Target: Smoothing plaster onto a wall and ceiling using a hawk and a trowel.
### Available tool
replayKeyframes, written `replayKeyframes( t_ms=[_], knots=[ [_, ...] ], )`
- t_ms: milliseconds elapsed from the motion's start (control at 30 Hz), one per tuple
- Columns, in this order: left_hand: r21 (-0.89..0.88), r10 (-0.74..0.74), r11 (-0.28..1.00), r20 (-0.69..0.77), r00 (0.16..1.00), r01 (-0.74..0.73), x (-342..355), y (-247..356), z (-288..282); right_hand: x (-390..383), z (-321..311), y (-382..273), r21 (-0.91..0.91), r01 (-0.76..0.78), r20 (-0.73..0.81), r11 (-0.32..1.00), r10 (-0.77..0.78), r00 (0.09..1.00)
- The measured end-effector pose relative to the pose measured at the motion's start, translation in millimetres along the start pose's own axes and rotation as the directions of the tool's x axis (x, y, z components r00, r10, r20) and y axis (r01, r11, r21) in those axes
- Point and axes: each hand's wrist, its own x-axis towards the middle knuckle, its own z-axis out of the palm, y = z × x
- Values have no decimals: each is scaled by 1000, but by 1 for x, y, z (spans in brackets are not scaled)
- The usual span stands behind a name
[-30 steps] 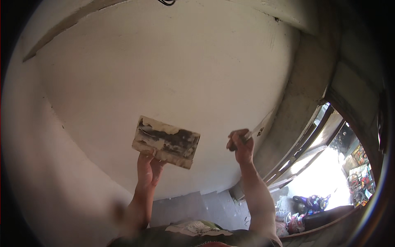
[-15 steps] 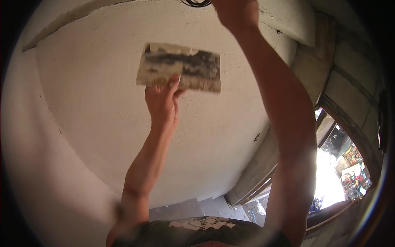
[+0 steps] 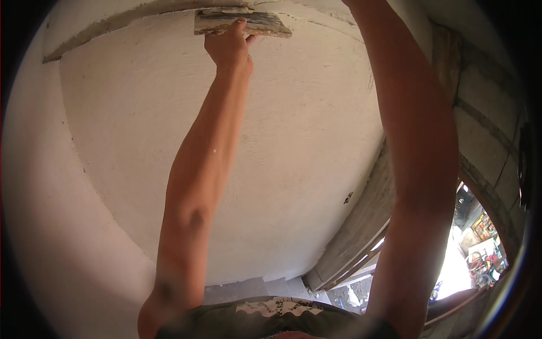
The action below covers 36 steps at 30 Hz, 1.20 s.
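At upper left, a rough ledge [image 3: 113,26] runs along the pale wall [image 3: 299,141]. Next, the left hand [image 3: 228,52] is clamped on the lower side of a smeared rectangular board [image 3: 265,25], high before the wall. The right forearm [image 3: 415,113] reaches past the top edge; the right hand's grip cannot be told. Far right, a bright opening [image 3: 451,277] shows.

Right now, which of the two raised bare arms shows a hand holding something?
The left arm: its left hand holds the flat, rectangular, dark-stained board. The right arm runs past the picture's upper edge, its hand out of view.
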Motion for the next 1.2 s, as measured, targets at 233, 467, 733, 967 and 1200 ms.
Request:
replayKeyframes(
  t_ms=[233,467,733,967,1200],
  knots=[
    [-222,-104,965,169,980,141,25,0,5,2,2,20,-125,119,-42,985,-125,991],
    [-302,-204,918,202,958,259,37,7,7,-5,1,17,-116,32,-9,993,-33,999],
    [-214,-92,969,168,981,127,13,32,21,15,-7,24,-133,89,-12,987,-91,996],
    [-93,-13,995,294,956,43,-42,40,-21,4,-17,25,98,-27,81,995,19,997],
    [-192,-160,962,188,969,196,4,2,-45,11,-9,44,-158,168,-23,973,-174,985]
  ],
)
